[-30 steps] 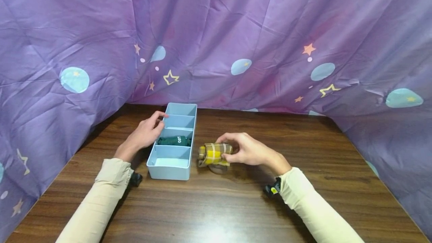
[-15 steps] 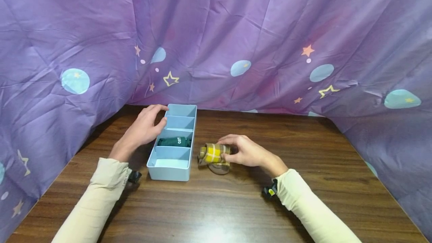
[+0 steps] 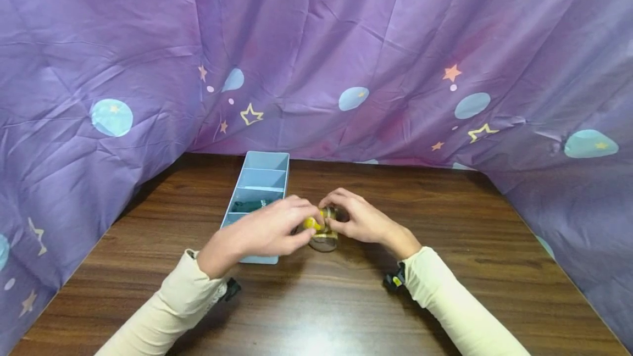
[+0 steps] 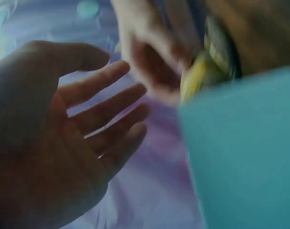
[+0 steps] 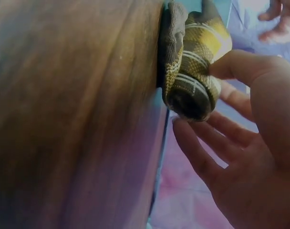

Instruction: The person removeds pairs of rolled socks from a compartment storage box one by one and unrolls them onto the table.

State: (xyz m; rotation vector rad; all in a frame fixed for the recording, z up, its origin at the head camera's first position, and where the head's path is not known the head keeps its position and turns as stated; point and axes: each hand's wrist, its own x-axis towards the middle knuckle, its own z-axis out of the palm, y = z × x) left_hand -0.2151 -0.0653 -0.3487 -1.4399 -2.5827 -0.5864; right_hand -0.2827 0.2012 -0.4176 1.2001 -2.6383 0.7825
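A rolled-up plaid sock (image 5: 195, 59) in yellow and brown with white lines lies on the table just right of the light blue divided box (image 3: 260, 260). My right hand (image 3: 366, 223) holds its right end, thumb on the near side and fingers on the far side. From the left, my left hand (image 3: 259, 232) reaches across the box; in the head view its fingertips overlap the sock (image 3: 312, 224). The left wrist view shows that hand (image 4: 83, 114) with fingers extended and nothing in them. Inside one compartment sits a dark green cloth roll (image 3: 245, 206) with white lettering, partly covered by the left hand.
The brown wood-grain table (image 3: 435, 207) extends to both sides and toward me. A purple curtain (image 3: 316, 59) with stars and blue shapes hangs behind it and along both sides. Dark wrist devices (image 3: 394, 280) sit at both cuffs.
My left hand has left the box's left rim and moved right and nearer, over the box to the sock. The right hand stays at the sock in nearly the same place.
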